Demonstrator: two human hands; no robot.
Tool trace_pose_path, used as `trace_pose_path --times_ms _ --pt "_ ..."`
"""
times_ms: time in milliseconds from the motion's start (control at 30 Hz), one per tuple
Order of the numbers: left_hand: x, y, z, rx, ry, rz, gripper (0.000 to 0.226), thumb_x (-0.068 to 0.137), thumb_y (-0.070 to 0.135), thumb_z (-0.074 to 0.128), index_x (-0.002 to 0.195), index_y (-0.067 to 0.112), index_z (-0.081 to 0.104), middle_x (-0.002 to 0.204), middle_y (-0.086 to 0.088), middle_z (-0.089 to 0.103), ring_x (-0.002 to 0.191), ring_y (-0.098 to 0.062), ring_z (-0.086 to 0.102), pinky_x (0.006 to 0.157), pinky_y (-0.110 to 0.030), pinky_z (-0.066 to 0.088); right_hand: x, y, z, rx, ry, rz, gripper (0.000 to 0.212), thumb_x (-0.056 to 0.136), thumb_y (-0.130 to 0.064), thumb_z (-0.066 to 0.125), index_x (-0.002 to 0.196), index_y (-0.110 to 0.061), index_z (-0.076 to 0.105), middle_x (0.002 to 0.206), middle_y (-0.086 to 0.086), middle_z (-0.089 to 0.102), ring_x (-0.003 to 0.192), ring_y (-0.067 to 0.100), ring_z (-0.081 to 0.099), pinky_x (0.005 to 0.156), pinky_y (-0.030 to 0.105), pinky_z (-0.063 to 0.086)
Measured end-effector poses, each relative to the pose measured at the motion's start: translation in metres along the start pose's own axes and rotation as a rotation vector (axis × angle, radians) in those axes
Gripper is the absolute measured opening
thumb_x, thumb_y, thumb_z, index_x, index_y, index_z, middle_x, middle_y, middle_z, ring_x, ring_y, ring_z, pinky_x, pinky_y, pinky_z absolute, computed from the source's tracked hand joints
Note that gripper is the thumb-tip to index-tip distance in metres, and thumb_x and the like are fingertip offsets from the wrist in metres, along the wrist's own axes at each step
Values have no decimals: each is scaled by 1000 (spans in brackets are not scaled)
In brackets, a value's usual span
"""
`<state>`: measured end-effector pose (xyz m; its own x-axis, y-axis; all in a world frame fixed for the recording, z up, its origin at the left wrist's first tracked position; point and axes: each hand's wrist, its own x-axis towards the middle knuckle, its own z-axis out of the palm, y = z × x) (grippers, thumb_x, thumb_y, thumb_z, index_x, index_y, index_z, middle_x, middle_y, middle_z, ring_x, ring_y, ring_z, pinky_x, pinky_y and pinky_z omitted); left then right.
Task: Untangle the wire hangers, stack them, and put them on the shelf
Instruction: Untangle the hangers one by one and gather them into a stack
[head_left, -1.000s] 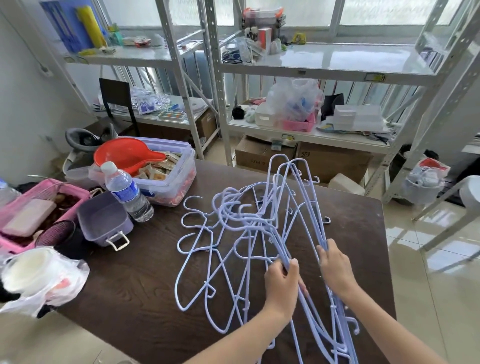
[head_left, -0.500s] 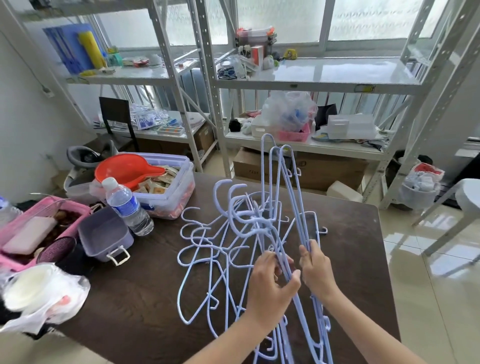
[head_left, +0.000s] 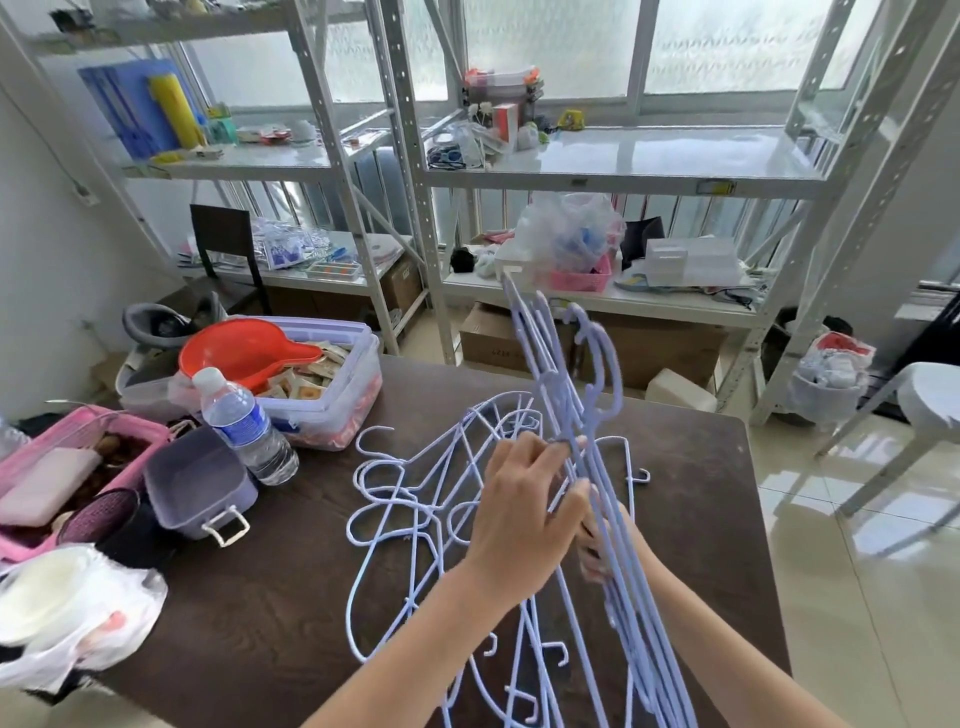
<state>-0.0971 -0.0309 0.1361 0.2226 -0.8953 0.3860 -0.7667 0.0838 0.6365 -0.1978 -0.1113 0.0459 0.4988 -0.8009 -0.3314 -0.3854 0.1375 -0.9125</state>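
On the dark counter (head_left: 270, 613) we see a water bottle (head_left: 244, 423) whose blue label is too blurred to read. Our left hand (head_left: 524, 519) curls round a raised bundle of wire hangers (head_left: 566, 395); our right hand (head_left: 602, 545), mostly hidden, grips it lower down. Other hangers lie tangled beneath.

A water bottle (head_left: 244, 426) stands left on the dark table (head_left: 249, 613), between a grey tub (head_left: 195, 480) and a clear bin (head_left: 337, 384) holding an orange scoop (head_left: 239, 351).
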Motion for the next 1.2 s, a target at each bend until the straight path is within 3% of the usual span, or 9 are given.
trace_pose_path --times_ms 67,200,300,467,633,767,1000,1100,1200 --pt "5 -3 -2 44 -3 5 51 82 42 27 120 21 54 89 2 38 88 -12 37 77 -8 27 0 -6 3 94 -88 66 37 99 -17 31 65 -20 43 27 -4 45 19 3 40 24 11 30" --pt "12 -8 -9 19 -11 16 39 89 31 38 122 20 56 105 -1 42 93 -11 49 86 -13 41 1 -7 7 390 -163 73 37 100 -19 29 64 -12 35 27 -4 35 17 4 32 24 9 27" --pt "19 -14 -14 57 2 45 27 86 5 53 110 9 64 105 -12 63 94 -18 62 86 -13 44 -2 -10 12 546 -219 81 33 101 -19 26 69 -11 34 29 -5 34 17 4 31 23 9 27" --pt "32 -14 -21 69 67 102 12 76 -6 61 79 0 70 90 -14 73 82 -23 68 86 -10 40 -4 -16 19 607 -249 77 34 101 -16 26 67 -12 33 30 -6 33 17 4 28 24 8 26" --pt "32 -16 -24 42 118 111 12 77 -4 59 84 2 68 91 -11 73 80 -17 69 76 -19 52 5 -13 21 612 -156 91 33 100 -20 27 69 -14 32 33 -8 30 19 6 23 29 7 24" --pt "32 -14 -36 -197 167 -45 34 80 4 62 89 28 39 91 -1 68 78 8 61 62 -1 47 6 -5 16 591 -67 97 32 101 -20 26 71 -13 32 34 -7 31 20 5 24 28 8 24" --pt "37 4 -56 -263 247 71 20 85 15 55 103 24 57 79 14 62 71 -2 65 62 -7 49 -3 3 21 486 -88 105 31 101 -19 26 71 -13 32 38 -7 32 23 5 26 26 10 24" --pt "42 19 -69 -374 262 130 13 87 21 51 98 24 57 74 9 61 65 -14 65 61 -24 57 -2 6 22 512 -88 122 32 101 -18 26 70 -13 33 37 -7 32 22 5 25 26 10 23" --pt "48 26 -84 -526 268 119 12 86 21 50 91 27 59 67 9 60 60 -11 61 61 -34 58 2 6 21 644 -87 160 35 101 -18 24 69 -11 34 31 -6 31 19 4 23 26 7 23"
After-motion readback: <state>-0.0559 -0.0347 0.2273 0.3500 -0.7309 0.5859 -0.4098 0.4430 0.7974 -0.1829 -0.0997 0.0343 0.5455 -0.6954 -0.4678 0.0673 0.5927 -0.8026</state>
